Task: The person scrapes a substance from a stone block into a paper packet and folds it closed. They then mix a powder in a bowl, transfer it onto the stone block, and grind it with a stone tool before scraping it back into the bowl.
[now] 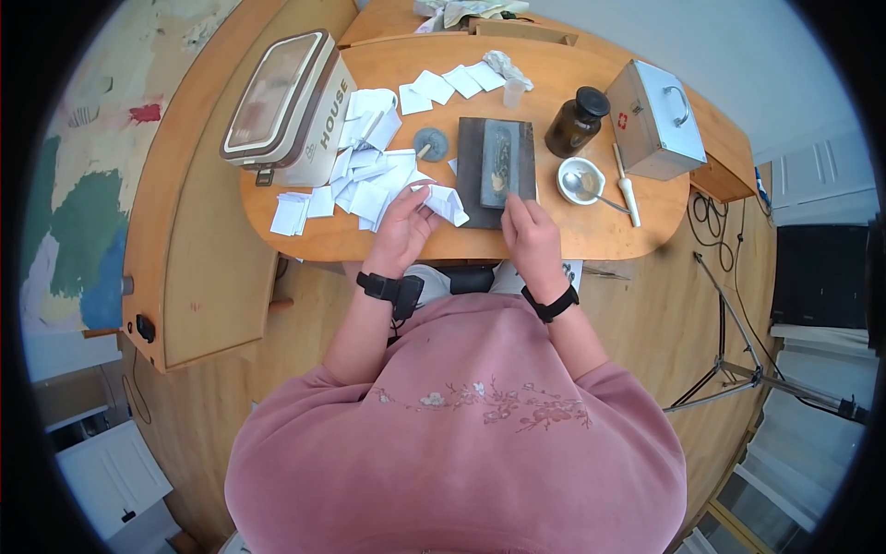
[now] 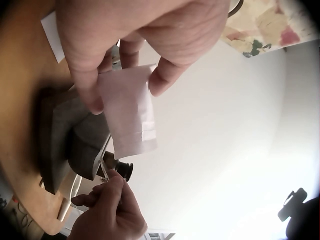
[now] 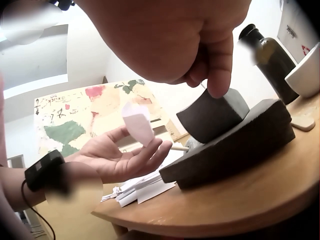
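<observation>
My left hand (image 1: 401, 226) holds up a small white paper pouch (image 2: 129, 110) by its edges, between thumb and fingers. My right hand (image 1: 535, 235) pinches a slim tool (image 2: 103, 167) at the near end of a grey trough (image 1: 499, 148); the tool's kind cannot be made out, since the fingers cover much of it. Tan powder (image 1: 499, 182) lies in the trough's near part. Under the trough is a dark slab (image 1: 470, 175). In the right wrist view the pouch is left of the trough, and the right fingers are right at the trough's rim.
White paper squares (image 1: 369, 198) lie heaped at left, beside a grey disc (image 1: 438, 136) with a stick. A lidded container (image 1: 286, 111) stands behind. At right are a brown jar (image 1: 574, 125), a white bowl (image 1: 570, 185) with a spoon, a pestle (image 1: 629, 198) and a metal box (image 1: 651, 120).
</observation>
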A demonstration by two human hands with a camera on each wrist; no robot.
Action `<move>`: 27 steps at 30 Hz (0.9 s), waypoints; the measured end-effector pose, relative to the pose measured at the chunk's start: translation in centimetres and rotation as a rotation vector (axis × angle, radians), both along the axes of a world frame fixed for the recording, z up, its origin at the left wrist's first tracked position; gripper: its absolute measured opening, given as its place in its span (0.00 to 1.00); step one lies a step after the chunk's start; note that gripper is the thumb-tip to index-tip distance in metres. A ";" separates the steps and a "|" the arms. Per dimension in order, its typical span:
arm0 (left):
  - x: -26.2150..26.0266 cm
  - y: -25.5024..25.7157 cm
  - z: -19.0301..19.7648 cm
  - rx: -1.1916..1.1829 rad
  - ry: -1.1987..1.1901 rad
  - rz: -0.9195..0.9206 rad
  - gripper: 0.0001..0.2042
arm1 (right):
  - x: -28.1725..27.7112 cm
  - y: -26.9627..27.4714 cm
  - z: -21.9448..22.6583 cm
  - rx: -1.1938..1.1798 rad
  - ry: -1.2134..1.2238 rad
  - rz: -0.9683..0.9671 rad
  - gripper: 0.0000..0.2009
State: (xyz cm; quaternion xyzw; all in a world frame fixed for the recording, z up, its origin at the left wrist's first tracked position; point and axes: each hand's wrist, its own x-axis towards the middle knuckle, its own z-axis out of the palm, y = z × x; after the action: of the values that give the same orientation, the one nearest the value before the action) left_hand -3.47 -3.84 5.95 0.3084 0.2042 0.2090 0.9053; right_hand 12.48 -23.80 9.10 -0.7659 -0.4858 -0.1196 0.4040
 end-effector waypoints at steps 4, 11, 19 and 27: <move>-0.2 0.0 0.0 -0.012 -0.023 0.010 0.15 | -1.2 0.3 -0.7 0.041 0.147 0.011 0.11; -0.3 0.0 0.6 -0.027 -0.012 0.036 0.14 | -2.2 1.6 0.0 0.113 0.264 0.004 0.09; -0.4 0.2 0.4 -0.014 -0.019 0.008 0.15 | -2.8 1.7 -0.3 0.254 0.758 -0.038 0.11; 1.3 -0.2 0.1 0.000 -0.016 0.011 0.15 | -1.7 1.2 0.0 0.434 1.177 -0.080 0.14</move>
State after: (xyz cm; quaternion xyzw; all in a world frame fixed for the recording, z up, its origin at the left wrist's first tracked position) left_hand -2.18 -4.05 6.04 0.3054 0.1987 0.2166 0.9057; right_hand 10.79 -22.62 9.10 -0.6214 -0.1178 0.2112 0.7452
